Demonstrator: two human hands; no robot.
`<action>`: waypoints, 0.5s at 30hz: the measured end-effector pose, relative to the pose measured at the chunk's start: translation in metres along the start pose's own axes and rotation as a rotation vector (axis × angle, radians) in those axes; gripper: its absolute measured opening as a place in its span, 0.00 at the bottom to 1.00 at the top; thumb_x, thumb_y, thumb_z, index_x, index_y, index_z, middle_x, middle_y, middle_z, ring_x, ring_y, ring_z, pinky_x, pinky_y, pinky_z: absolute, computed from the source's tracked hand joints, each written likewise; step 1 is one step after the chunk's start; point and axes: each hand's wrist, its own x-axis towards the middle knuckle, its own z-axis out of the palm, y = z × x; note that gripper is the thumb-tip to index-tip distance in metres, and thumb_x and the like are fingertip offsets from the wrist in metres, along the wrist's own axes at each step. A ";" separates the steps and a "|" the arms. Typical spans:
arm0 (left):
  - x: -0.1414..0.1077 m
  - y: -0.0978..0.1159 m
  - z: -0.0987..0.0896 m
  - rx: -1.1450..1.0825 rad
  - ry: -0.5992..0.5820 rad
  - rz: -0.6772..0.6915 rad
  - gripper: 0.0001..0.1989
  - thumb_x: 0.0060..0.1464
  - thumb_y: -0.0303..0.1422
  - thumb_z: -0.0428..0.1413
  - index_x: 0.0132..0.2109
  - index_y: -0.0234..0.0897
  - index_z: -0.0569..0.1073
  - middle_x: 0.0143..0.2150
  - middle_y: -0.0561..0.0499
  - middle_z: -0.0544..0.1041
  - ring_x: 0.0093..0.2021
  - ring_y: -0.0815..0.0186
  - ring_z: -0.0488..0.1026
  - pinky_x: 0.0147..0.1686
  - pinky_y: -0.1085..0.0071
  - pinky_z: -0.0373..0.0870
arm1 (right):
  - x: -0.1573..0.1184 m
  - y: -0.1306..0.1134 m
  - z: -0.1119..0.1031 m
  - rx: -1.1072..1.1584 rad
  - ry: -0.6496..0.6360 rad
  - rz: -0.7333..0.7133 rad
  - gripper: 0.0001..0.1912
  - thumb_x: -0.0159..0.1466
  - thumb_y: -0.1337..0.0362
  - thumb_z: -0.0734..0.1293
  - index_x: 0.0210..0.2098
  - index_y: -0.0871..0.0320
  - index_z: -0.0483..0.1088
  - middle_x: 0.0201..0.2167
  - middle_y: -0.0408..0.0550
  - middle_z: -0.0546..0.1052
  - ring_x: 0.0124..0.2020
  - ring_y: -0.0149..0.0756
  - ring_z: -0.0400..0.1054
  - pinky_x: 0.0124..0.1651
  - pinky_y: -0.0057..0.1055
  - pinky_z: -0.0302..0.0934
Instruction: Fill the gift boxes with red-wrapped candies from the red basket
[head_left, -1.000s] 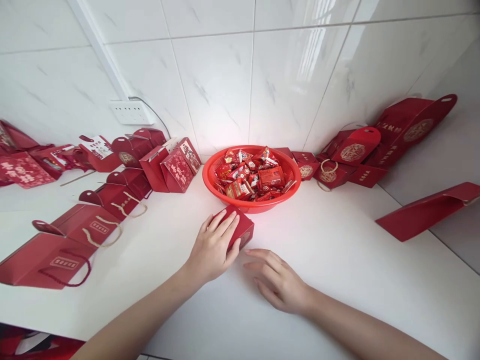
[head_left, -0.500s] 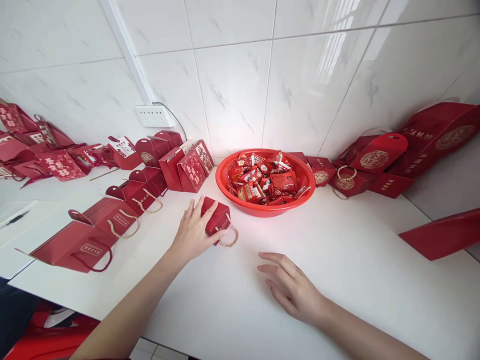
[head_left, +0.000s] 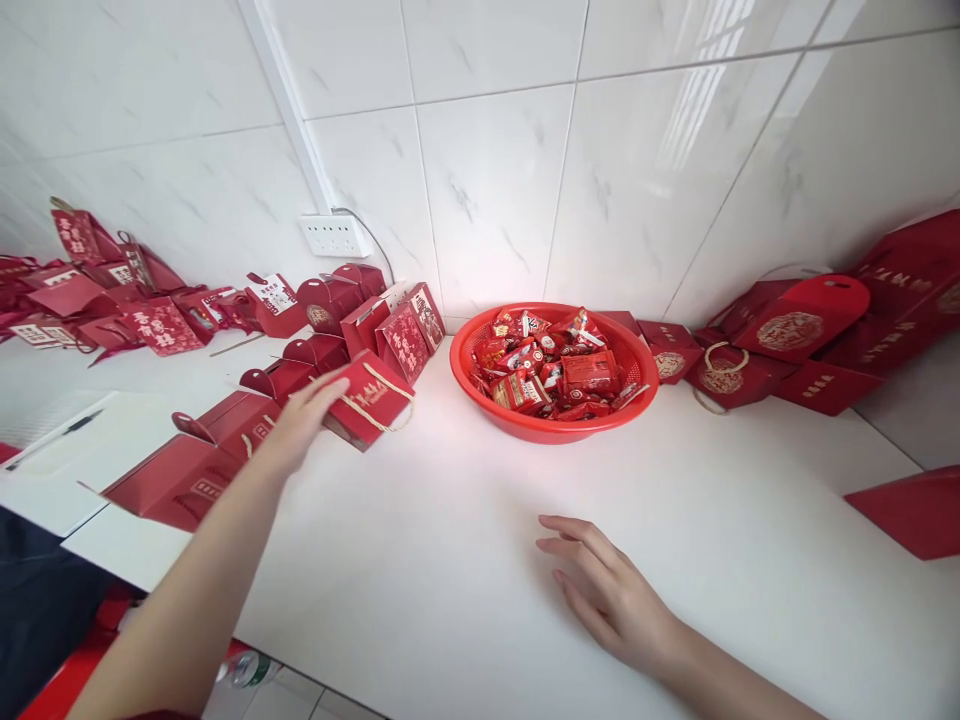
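White tiled wall (head_left: 495, 190) at the rear; white table (head_left: 465, 570) in front of it. Red boxes line the left side (head_left: 225, 430) and more stand to the right (head_left: 795, 330). A red plastic basket (head_left: 555, 433) sits between the two groups, near the wall.

Right hand (head_left: 619, 600): in front of the basket, well apart from it, holding nothing, fingers apart and loosely curled. Whether it touches the table cannot be told.

Left hand (head_left: 304, 415): gripping the small box (head_left: 371, 395) by its left end, a digit lying on the printed face; the remaining fingers are largely hidden. The box is tilted, left of the basket and close to the left-hand boxes. Contact with the table cannot be confirmed.

Assessment of the small box: appears to be folded card, probably light, though its contents are unseen. Edges should be fairly stiff; the broad faces would likely dent under a hard squeeze, and the smooth finish may slip a little. Best hold: across two opposite side walls, close to the folds, with gentle pressure.

Wrapped sweets (head_left: 592, 373) lie heaped in the basket. Smallest noted, the cord handle (head_left: 364, 413): soft, and lifting by it would probably let the box swing
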 end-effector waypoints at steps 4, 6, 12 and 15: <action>0.055 0.030 -0.049 0.142 0.165 0.152 0.28 0.58 0.46 0.58 0.63 0.40 0.70 0.53 0.48 0.78 0.50 0.57 0.74 0.60 0.49 0.66 | 0.002 -0.001 0.000 -0.002 0.010 0.005 0.21 0.67 0.74 0.58 0.58 0.55 0.62 0.59 0.58 0.67 0.59 0.40 0.66 0.55 0.35 0.69; 0.087 0.041 -0.069 0.268 0.248 0.245 0.26 0.56 0.42 0.61 0.60 0.40 0.73 0.57 0.50 0.74 0.59 0.57 0.65 0.68 0.48 0.49 | 0.004 -0.001 0.000 -0.008 0.017 0.011 0.21 0.67 0.74 0.58 0.58 0.55 0.62 0.58 0.58 0.67 0.58 0.39 0.67 0.55 0.34 0.69; 0.164 0.035 -0.090 0.757 0.261 0.417 0.30 0.56 0.44 0.61 0.61 0.32 0.70 0.53 0.44 0.70 0.60 0.56 0.60 0.66 0.50 0.52 | 0.011 0.000 -0.001 -0.033 0.009 0.047 0.20 0.68 0.74 0.58 0.57 0.54 0.62 0.58 0.57 0.69 0.58 0.38 0.68 0.55 0.31 0.69; 0.181 0.021 -0.088 0.773 0.205 0.398 0.29 0.55 0.42 0.62 0.59 0.29 0.71 0.50 0.44 0.71 0.59 0.55 0.59 0.65 0.51 0.51 | 0.012 0.001 -0.001 -0.035 0.005 0.064 0.20 0.68 0.73 0.58 0.57 0.54 0.62 0.58 0.57 0.69 0.58 0.37 0.68 0.55 0.31 0.69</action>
